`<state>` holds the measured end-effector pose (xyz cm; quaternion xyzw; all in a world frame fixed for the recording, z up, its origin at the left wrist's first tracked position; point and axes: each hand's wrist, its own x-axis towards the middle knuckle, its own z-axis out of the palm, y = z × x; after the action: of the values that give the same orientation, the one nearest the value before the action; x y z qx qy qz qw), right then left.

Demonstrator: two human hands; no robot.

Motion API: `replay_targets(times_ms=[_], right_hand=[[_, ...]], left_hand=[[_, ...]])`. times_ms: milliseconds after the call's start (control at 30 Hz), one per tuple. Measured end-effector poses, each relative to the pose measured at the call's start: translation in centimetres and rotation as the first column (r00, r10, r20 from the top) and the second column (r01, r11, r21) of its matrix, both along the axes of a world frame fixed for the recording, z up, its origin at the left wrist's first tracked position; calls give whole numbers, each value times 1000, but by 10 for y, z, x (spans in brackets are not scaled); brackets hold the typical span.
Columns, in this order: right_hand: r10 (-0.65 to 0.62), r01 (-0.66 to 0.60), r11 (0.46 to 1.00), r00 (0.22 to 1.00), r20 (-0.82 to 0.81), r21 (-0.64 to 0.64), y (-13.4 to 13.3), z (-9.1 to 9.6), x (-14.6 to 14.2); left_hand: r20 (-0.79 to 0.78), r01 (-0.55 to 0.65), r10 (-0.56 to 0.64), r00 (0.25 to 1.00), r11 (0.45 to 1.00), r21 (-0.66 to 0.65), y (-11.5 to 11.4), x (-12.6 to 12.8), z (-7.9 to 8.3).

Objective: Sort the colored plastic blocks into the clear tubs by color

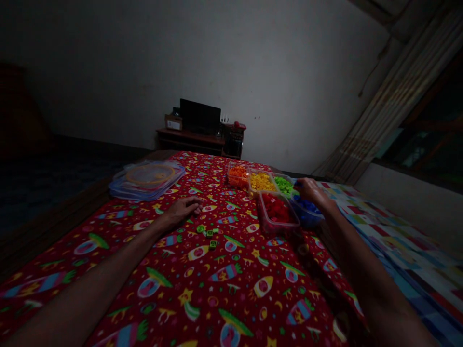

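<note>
My left hand [181, 211] rests on the red patterned cloth [249, 284], its fingers loosely curled with nothing visible in them. Just in front of it lie a few small green blocks [212, 245]. My right hand [310, 190] reaches over the plastic tubs at the right, fingertips drawn together by the tub of light green pieces [284, 185] and above the tub of blue pieces [306, 207]. What those fingers hold, if anything, is too dark to make out. Nearer me stands a tub of red pieces [278, 210]; farther off are tubs of yellow pieces [262, 181] and orange pieces [238, 176].
Stacked clear plastic lids [148, 179] lie at the cloth's left side. A checked cloth [394, 236] spreads along the right. Against the far wall, a dark screen [200, 116] stands on a low wooden cabinet [191, 137]. A curtain [376, 111] hangs at the right.
</note>
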<state>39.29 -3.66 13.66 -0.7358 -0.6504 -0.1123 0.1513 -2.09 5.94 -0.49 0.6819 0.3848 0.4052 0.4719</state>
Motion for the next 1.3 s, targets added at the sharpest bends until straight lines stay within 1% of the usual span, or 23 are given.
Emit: replay_targets(times_ms=[33, 100, 167, 200, 233, 333, 367, 433, 467, 500, 533, 567, 600, 667, 733, 767, 833, 933, 1000, 1067, 1133, 1233, 1300], right_hand=[[-98, 98, 994, 995, 7, -53, -3, 4, 14], [-224, 222, 953, 975, 14, -209, -6, 8, 35], [-263, 253, 908, 965, 15, -333, -7, 11, 46], [-263, 255, 903, 964, 23, -347, -8, 12, 47], [-261, 262, 911, 964, 46, -318, -9, 13, 46], [-222, 242, 964, 961, 166, -107, -10, 16, 26], [-191, 204, 978, 962, 194, -49, -11, 17, 13], [-80, 84, 996, 976, 200, -10, -13, 15, -20], [20, -17, 1000, 982, 187, -14, -14, 11, -40], [146, -143, 989, 974, 173, -34, -15, 7, -62], [269, -263, 963, 951, 153, -60, -17, 0, -84], [390, -379, 920, 913, 121, -102, -20, -7, -105], [517, -506, 855, 852, 89, -116, -23, -16, -126], [697, -685, 714, 715, 54, -146, -29, -36, -161], [774, -767, 632, 631, 53, -109, -35, -57, -186], [791, -787, 612, 608, 67, -80, -37, -67, -194], [796, -797, 603, 597, 100, -39, -41, -85, -205], [799, -801, 598, 592, 109, -28, -50, -106, -210], [822, -824, 566, 563, 84, -20, -57, -114, -208], [837, -837, 547, 546, 43, -10, -61, -117, -204], [817, -817, 576, 576, -3, 5, -59, -113, -200], [741, -740, 671, 670, -39, 42, -43, -105, -199], [708, -708, 705, 702, -76, 25, -30, -103, -201]], left_hand=[[-9, -2, 2, 1000, 1000, 0, 1, 0, -1], [-34, -4, 4, 999, 1000, 3, 1, 1, 0], [-46, -2, 2, 999, 1000, 4, 0, 1, 1], [-46, -1, 1, 999, 1000, 1, 0, 1, 2], [-45, 0, 0, 999, 1000, -2, -1, 1, 2], [-37, -1, 0, 999, 1000, -13, -2, 1, 3], [-29, -1, 0, 1000, 1000, -15, -3, 1, 4], [-17, -1, 0, 1000, 1000, -22, -4, 0, 4], [-17, -2, 1, 1000, 1000, -26, -4, 0, 4], [-21, -5, 4, 1000, 1000, -26, -4, 0, 5], [-29, -7, 6, 1000, 1000, -24, -4, 0, 5], [-37, -9, 9, 999, 1000, -19, -5, 0, 5], [-43, -12, 11, 999, 1000, -11, -5, 0, 6], [-50, -11, 11, 999, 1000, 6, -6, 0, 6], [-50, -2, 3, 999, 1000, 16, -6, 0, 5], [-47, 1, 0, 999, 1000, 21, -6, 0, 4], [-48, 12, -11, 999, 999, 29, -4, -1, 1], [-54, 25, -23, 998, 999, 44, 0, -2, -4], [-50, 31, -29, 998, 999, 45, 2, -2, -6], [-41, 36, -34, 999, 999, 37, 4, -2, -7], [-31, 42, -41, 999, 999, 30, 4, -1, -6], [-24, 47, -46, 999, 999, 24, 2, 0, -4], [-16, 39, -38, 999, 999, 23, 0, 1, -3]])
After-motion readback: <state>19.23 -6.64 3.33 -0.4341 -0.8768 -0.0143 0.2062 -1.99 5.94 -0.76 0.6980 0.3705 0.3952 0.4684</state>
